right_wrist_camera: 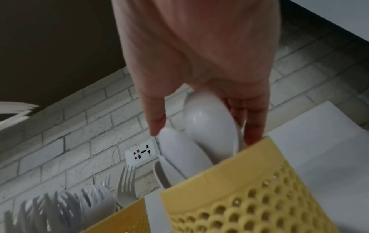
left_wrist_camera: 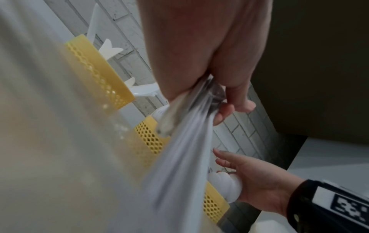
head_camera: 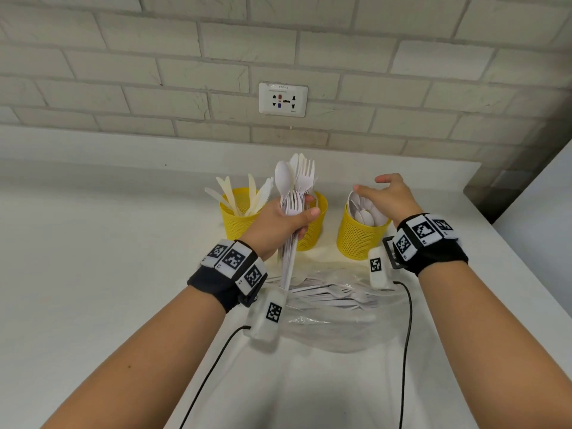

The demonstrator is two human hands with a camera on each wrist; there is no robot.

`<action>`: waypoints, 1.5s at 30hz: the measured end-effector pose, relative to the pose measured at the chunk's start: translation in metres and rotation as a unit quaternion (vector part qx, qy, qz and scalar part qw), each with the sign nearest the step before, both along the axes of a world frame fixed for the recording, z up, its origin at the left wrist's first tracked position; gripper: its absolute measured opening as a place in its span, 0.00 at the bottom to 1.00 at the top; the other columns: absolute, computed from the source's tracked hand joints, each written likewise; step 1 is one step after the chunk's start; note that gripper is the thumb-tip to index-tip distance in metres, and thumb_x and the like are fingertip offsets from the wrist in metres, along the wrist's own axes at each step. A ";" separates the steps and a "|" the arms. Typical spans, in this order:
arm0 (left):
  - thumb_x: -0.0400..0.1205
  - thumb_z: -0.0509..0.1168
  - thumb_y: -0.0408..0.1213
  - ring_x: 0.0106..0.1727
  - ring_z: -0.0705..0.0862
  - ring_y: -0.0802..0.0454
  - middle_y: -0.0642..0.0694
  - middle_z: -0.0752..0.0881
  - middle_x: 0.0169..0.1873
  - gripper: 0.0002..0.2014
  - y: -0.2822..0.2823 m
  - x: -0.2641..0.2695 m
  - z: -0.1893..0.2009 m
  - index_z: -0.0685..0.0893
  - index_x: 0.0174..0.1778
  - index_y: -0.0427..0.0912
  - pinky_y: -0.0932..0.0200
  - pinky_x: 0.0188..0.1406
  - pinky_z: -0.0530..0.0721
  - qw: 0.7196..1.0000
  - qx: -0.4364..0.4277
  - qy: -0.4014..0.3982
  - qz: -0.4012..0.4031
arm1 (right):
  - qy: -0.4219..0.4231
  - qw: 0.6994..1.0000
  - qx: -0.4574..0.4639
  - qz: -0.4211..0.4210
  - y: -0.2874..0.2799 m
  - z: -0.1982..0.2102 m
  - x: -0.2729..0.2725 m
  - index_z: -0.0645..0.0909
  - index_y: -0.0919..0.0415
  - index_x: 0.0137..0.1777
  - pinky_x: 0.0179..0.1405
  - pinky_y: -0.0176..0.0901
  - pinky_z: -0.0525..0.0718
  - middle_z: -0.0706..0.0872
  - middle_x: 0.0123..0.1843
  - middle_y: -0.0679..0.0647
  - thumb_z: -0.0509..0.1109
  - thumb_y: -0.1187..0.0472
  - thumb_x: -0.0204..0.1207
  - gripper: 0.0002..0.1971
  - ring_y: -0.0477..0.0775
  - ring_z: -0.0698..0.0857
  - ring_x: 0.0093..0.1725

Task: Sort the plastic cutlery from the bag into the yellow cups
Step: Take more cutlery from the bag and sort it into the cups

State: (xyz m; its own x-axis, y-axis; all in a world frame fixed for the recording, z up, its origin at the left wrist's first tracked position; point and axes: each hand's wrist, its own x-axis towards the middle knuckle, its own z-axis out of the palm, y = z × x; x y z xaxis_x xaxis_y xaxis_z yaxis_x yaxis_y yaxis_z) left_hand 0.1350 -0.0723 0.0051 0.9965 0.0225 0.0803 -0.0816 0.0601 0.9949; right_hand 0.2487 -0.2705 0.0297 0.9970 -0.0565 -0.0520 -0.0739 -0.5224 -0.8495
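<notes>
Three yellow cups stand in a row at the far middle of the counter (head_camera: pixel 93 243): the left cup (head_camera: pixel 238 224) bristles with knives, the middle cup (head_camera: pixel 312 224) sits behind the left hand (head_camera: pixel 278 221) and its upright bundle of cutlery (head_camera: pixel 294 187), the right cup (head_camera: pixel 359 236) lies under the right hand (head_camera: pixel 390 196). Narrow gaps part the cups. The clear bag (head_camera: pixel 334 311) covers the near middle. Counter left of the cups lies open; a wall corner (head_camera: pixel 510 187) crowds the far right

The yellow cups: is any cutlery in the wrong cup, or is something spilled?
No spill shows. The left cup holds knives, the right cup spoons. The mixed bundle of forks and a spoon, gripped by the left hand, hides the middle cup's contents.
</notes>
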 end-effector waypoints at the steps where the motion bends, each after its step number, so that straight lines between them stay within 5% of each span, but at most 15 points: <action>1: 0.81 0.68 0.32 0.27 0.75 0.51 0.42 0.76 0.32 0.07 0.000 0.001 -0.001 0.81 0.53 0.42 0.55 0.32 0.76 1.000 0.006 -0.002 -0.001 | -0.018 1.000 -0.021 0.003 0.002 0.002 -0.002 0.72 0.56 0.67 0.67 0.52 0.78 0.77 0.67 0.60 0.78 0.44 0.66 0.33 0.58 0.79 0.64; 6: 0.80 0.69 0.34 0.28 0.76 0.50 0.43 0.77 0.28 0.14 -0.003 0.002 0.000 0.79 0.61 0.37 0.57 0.34 0.77 0.998 0.065 -0.008 0.011 | -0.233 0.965 0.023 0.120 0.028 0.034 -0.029 0.80 0.49 0.61 0.65 0.43 0.76 0.79 0.63 0.54 0.75 0.48 0.71 0.19 0.45 0.77 0.60; 9: 0.80 0.70 0.34 0.25 0.74 0.52 0.45 0.77 0.23 0.12 -0.007 0.003 0.003 0.80 0.57 0.38 0.64 0.28 0.76 0.996 0.091 -0.016 -0.002 | -0.235 0.931 -0.024 0.279 0.051 0.051 -0.048 0.80 0.45 0.64 0.71 0.36 0.65 0.75 0.69 0.52 0.76 0.51 0.70 0.21 0.46 0.72 0.70; 12: 0.79 0.71 0.36 0.24 0.75 0.53 0.45 0.78 0.22 0.10 -0.010 0.003 0.006 0.82 0.54 0.40 0.64 0.28 0.76 0.994 0.103 -0.016 -0.024 | -0.207 0.913 -0.070 0.344 0.065 0.055 -0.054 0.83 0.50 0.59 0.72 0.35 0.62 0.74 0.70 0.54 0.78 0.55 0.68 0.18 0.49 0.69 0.73; 15: 0.78 0.72 0.36 0.23 0.74 0.51 0.44 0.77 0.22 0.11 -0.010 0.003 0.005 0.82 0.54 0.40 0.61 0.26 0.74 0.996 0.080 -0.006 -0.029 | -0.181 0.925 0.014 0.334 0.067 0.059 -0.057 0.83 0.53 0.47 0.63 0.24 0.68 0.80 0.65 0.55 0.77 0.62 0.69 0.09 0.45 0.76 0.65; 18: 0.77 0.73 0.34 0.21 0.72 0.52 0.48 0.76 0.21 0.11 -0.007 0.004 0.000 0.83 0.53 0.37 0.60 0.24 0.71 0.998 0.060 -0.002 -0.025 | -0.132 0.925 0.208 0.289 0.059 0.073 -0.057 0.78 0.54 0.44 0.53 0.34 0.81 0.87 0.57 0.64 0.70 0.70 0.74 0.09 0.46 0.84 0.52; 22: 0.80 0.70 0.37 0.20 0.72 0.55 0.48 0.75 0.20 0.09 -0.005 0.004 -0.008 0.83 0.53 0.38 0.64 0.24 0.72 0.998 0.069 0.005 -0.014 | -0.151 0.917 0.325 0.176 0.030 0.096 -0.051 0.72 0.55 0.46 0.39 0.40 0.88 0.86 0.38 0.53 0.63 0.68 0.80 0.07 0.50 0.89 0.38; 27: 0.79 0.71 0.38 0.22 0.73 0.54 0.46 0.77 0.24 0.08 -0.002 0.009 -0.014 0.83 0.50 0.41 0.63 0.26 0.73 0.999 0.047 0.007 0.004 | -0.250 0.950 0.186 0.021 -0.008 0.091 -0.033 0.72 0.48 0.44 0.40 0.49 0.88 0.84 0.39 0.55 0.64 0.65 0.74 0.09 0.53 0.86 0.36; 30: 0.78 0.72 0.36 0.23 0.74 0.53 0.48 0.77 0.23 0.08 -0.002 0.011 -0.014 0.82 0.51 0.41 0.64 0.27 0.75 0.999 0.049 0.000 0.008 | -0.203 0.977 0.058 -0.003 -0.009 0.063 -0.021 0.75 0.49 0.47 0.50 0.63 0.87 0.84 0.45 0.57 0.68 0.62 0.71 0.09 0.63 0.87 0.43; 35: 0.78 0.72 0.35 0.28 0.77 0.51 0.45 0.79 0.29 0.11 -0.004 0.011 -0.012 0.82 0.55 0.40 0.58 0.31 0.78 0.999 0.032 0.000 -0.002 | -0.096 0.976 -0.186 0.064 0.000 0.008 -0.014 0.82 0.57 0.55 0.54 0.43 0.76 0.84 0.61 0.58 0.69 0.65 0.74 0.11 0.61 0.81 0.61; 38: 0.79 0.71 0.33 0.27 0.78 0.53 0.45 0.80 0.30 0.12 -0.003 0.009 -0.009 0.82 0.56 0.37 0.61 0.31 0.80 1.000 0.012 -0.006 0.002 | -0.075 0.971 -0.206 0.092 0.004 0.006 -0.015 0.85 0.57 0.55 0.58 0.41 0.75 0.85 0.62 0.60 0.69 0.63 0.75 0.10 0.60 0.80 0.64; 41: 0.79 0.70 0.31 0.26 0.80 0.54 0.46 0.83 0.30 0.09 -0.004 0.008 -0.005 0.82 0.54 0.38 0.64 0.29 0.81 1.000 -0.005 -0.009 -0.003 | -0.173 0.957 -0.219 0.075 0.010 0.023 -0.019 0.87 0.55 0.56 0.63 0.46 0.73 0.85 0.60 0.58 0.68 0.53 0.77 0.12 0.61 0.76 0.65; 43: 0.80 0.68 0.29 0.26 0.81 0.56 0.45 0.85 0.32 0.06 -0.005 0.007 -0.002 0.82 0.52 0.38 0.65 0.29 0.82 1.000 -0.021 -0.007 -0.018 | -0.211 0.963 -0.131 0.103 0.022 0.039 -0.030 0.88 0.53 0.50 0.55 0.40 0.75 0.86 0.48 0.49 0.70 0.47 0.75 0.12 0.51 0.81 0.55; 45: 0.81 0.67 0.29 0.26 0.83 0.56 0.42 0.86 0.34 0.06 -0.007 0.006 0.001 0.82 0.53 0.36 0.64 0.29 0.84 0.999 -0.029 -0.008 -0.033 | -0.146 0.974 -0.030 0.171 0.038 0.050 -0.043 0.87 0.54 0.43 0.42 0.27 0.75 0.84 0.38 0.41 0.73 0.44 0.71 0.14 0.37 0.81 0.40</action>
